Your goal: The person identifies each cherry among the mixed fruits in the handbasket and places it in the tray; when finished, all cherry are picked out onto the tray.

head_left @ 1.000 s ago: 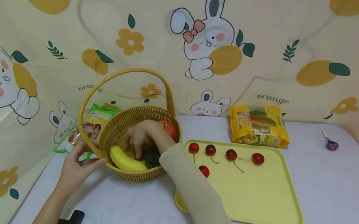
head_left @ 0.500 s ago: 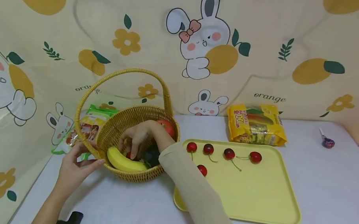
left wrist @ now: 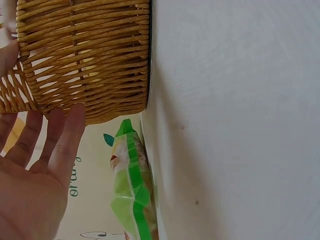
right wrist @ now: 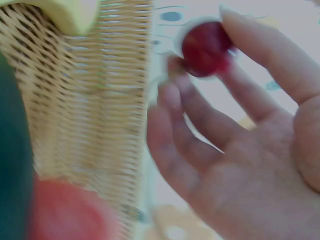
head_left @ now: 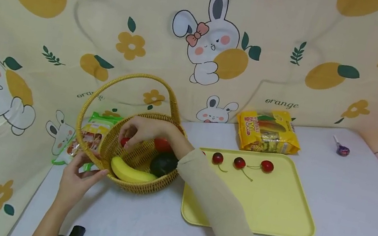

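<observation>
My left hand (head_left: 74, 184) grips the rim of a wicker basket (head_left: 140, 188) at the base of its handle. In the left wrist view, fingers (left wrist: 67, 145) lie against the basket's woven wall (left wrist: 85, 65), with the thumb on the opposite side. Above the basket's inside, my right hand (head_left: 147, 129) pinches a red cherry (right wrist: 206, 49) between thumb and fingertips. A banana (head_left: 131, 173), a dark rounded fruit (head_left: 163, 164) and a red fruit (head_left: 162, 145), partly hidden by the right hand and wrist, lie inside the basket.
Right of the basket, a yellow tray (head_left: 271, 208) bears cherries (head_left: 239, 163), some behind the right sleeve. A yellow snack bag (head_left: 268, 132) stands behind it, and a lollipop (head_left: 342, 150) lies far right. A green-edged bag (head_left: 90, 138) leans behind the basket's left side.
The right hand has risen from the basket's bottom, up and left, lifting a cherry. The left hand keeps its hold on the basket. The head view has shifted slightly.
</observation>
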The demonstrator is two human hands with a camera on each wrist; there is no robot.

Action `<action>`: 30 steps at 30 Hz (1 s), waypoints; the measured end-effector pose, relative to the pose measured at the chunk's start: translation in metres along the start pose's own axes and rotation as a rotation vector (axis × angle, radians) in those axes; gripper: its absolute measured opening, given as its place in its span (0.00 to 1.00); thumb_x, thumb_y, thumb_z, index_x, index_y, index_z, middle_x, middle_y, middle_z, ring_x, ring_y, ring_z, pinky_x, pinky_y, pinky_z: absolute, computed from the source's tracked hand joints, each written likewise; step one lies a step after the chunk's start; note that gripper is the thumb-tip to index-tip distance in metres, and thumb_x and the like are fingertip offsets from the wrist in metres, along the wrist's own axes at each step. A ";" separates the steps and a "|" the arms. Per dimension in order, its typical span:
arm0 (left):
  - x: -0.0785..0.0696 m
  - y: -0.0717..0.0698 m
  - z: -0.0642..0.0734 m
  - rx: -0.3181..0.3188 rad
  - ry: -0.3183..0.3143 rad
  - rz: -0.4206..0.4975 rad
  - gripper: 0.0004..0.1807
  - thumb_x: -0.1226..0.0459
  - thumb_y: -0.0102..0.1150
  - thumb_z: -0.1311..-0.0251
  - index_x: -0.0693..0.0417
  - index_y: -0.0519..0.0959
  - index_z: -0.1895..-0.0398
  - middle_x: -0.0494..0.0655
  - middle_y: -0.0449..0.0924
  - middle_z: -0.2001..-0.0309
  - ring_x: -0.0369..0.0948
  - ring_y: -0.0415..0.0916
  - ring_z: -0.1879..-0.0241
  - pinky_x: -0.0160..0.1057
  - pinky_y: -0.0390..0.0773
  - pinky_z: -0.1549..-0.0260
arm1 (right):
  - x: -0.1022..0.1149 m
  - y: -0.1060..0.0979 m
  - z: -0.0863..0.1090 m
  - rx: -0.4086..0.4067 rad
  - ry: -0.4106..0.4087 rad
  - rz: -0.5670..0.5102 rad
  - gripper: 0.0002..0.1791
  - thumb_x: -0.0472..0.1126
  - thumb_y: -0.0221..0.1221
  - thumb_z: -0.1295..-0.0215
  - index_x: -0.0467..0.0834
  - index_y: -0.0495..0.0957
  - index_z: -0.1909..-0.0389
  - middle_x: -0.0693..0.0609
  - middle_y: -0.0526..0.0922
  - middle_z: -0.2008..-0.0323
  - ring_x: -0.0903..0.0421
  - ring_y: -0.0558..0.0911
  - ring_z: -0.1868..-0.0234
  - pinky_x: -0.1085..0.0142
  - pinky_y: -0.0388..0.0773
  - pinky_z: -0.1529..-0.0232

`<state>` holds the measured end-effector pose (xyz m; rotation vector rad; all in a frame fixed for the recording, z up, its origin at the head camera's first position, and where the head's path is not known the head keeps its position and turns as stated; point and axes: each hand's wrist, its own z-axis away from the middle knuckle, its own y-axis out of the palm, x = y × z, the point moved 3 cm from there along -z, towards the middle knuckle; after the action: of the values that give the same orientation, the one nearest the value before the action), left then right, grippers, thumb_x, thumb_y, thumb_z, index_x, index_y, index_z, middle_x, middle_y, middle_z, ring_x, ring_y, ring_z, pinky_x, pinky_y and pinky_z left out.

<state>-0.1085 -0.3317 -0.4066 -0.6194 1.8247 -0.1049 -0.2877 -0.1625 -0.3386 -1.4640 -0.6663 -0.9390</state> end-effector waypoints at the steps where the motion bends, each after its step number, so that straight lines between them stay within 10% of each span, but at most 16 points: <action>1: 0.000 0.000 0.000 -0.001 0.000 -0.004 0.32 0.78 0.69 0.47 0.65 0.70 0.38 0.56 0.73 0.47 0.37 0.74 0.49 0.31 0.84 0.59 | 0.007 -0.005 0.009 -0.054 -0.045 0.041 0.12 0.36 0.66 0.36 0.37 0.82 0.53 0.52 0.82 0.64 0.59 0.77 0.64 0.66 0.79 0.61; 11: -0.002 -0.002 0.001 -0.013 0.001 -0.021 0.31 0.78 0.69 0.47 0.65 0.70 0.38 0.51 0.73 0.47 0.36 0.73 0.48 0.29 0.84 0.59 | 0.008 -0.012 0.163 -0.370 -0.044 0.263 0.15 0.39 0.66 0.35 0.40 0.80 0.49 0.51 0.79 0.58 0.55 0.77 0.60 0.65 0.81 0.57; 18: -0.002 -0.001 0.000 -0.007 0.018 0.002 0.32 0.79 0.69 0.47 0.66 0.70 0.38 0.55 0.73 0.46 0.37 0.73 0.48 0.29 0.84 0.59 | -0.035 0.017 0.255 -0.519 0.184 0.284 0.16 0.29 0.67 0.40 0.37 0.83 0.51 0.52 0.78 0.61 0.54 0.76 0.62 0.56 0.82 0.59; 30: -0.002 0.000 0.002 -0.011 -0.010 -0.001 0.31 0.78 0.69 0.47 0.66 0.70 0.39 0.50 0.73 0.48 0.36 0.74 0.50 0.30 0.84 0.59 | -0.055 0.047 0.288 -0.501 0.335 0.333 0.16 0.27 0.73 0.49 0.41 0.79 0.61 0.55 0.79 0.66 0.57 0.75 0.65 0.65 0.79 0.64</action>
<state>-0.1066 -0.3302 -0.4058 -0.6274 1.8162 -0.0922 -0.2277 0.1217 -0.3989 -1.7276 0.0726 -1.0965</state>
